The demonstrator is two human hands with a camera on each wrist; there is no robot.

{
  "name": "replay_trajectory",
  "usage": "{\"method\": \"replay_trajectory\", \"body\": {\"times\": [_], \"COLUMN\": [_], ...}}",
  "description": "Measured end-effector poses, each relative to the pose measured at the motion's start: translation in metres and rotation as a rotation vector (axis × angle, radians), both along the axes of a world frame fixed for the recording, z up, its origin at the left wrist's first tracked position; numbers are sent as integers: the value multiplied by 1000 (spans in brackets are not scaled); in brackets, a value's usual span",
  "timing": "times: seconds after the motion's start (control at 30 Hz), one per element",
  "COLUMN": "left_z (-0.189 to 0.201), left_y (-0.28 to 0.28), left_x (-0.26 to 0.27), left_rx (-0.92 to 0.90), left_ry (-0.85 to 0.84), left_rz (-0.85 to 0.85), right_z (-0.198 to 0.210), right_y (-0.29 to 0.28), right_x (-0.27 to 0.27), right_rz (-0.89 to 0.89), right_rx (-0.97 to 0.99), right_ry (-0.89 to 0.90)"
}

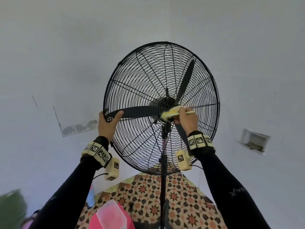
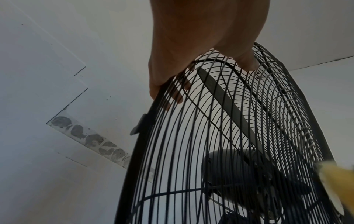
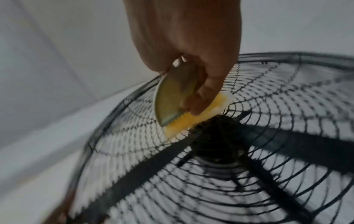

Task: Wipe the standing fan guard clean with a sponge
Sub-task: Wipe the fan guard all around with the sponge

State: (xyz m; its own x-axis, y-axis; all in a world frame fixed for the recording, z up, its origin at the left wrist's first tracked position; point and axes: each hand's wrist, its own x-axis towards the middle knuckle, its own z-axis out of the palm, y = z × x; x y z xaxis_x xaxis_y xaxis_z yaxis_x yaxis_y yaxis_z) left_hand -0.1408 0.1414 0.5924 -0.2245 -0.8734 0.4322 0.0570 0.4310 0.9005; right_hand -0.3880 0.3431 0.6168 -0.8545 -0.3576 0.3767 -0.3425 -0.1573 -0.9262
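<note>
1. My left hand (image 1: 108,123) grips the fan guard (image 1: 140,76) at its left rim, fingers curled behind the wires, steadying the cage.
2. Centre: the blades (image 1: 135,111) sit still behind the guard.
3. My right hand (image 1: 187,119) clasps the yellow sponge (image 1: 170,112), pressed on the wires beside the hub; best stroked outward along the spokes, lightly.

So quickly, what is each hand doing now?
Left hand: grips the fan guard rim.
Right hand: holds the yellow brush on the guard.
</note>
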Motion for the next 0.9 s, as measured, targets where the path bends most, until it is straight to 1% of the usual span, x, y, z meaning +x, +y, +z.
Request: {"method": "replay_trajectory", "body": {"times": [0.1,0.17,0.2,0.27,0.33,0.4,0.43,0.47,0.5,0.53,0.57,0.6,0.63,0.67,0.73,0.77,0.8,0.83,0.9], "left_z": [-1,-2,-2,-3,-3,-4,-5,-6,-6,-7,-8,-8,-7,-6,-3,-3,-3,-3,-7], "left_y": [-2,-2,-1,-2,1,1,-1,-3,-4,-5,-7,-6,-5,-4,0,0,0,-3,-11], "left_x": [2,5,7,9,8,10,10,12,13,13,13,13,13,13,13,12,13,15,16], "left_rx": [-5,-1,2,-13,-28,-26,-25,-25,-23,-15,-16,-18,-28,-41,-50,-43,-34,-29,-35], "left_ry": [-32,-48,-49,-41,-41,-36,-31,-32,-38,-42,-38,-34,-32,-32,-24,-12,-6,-5,-2], "left_rz": [-13,-47,-71,-118,-142,-153,-163,-177,-196,-215,-230,-240,-245,-246,-255,-265,-276,-286,-307], "right_z": [9,10,10,7,-1,-9,-10,-8,-6,-1,3,6,7,7,3,2,2,3,8], "right_y": [7,7,6,-2,-12,-16,-14,-8,-2,5,9,10,8,2,-15,-20,-23,-26,-25], "right_x": [-6,-9,-7,7,30,51,54,55,50,44,34,24,19,22,39,54,68,81,106], "right_rz": [-135,-208,-205,-128,13,242,329,361,333,265,167,63,-37,-112,-170,-159,-105,0,247], "right_rx": [-176,-184,-161,-134,-78,12,26,-2,-77,-174,-260,-291,-234,-146,-48,-66,-85,-86,19], "right_ry": [-94,-149,-183,-218,-134,-8,6,-27,-96,-187,-264,-313,-312,-272,-212,-218,-211,-184,-109]}}
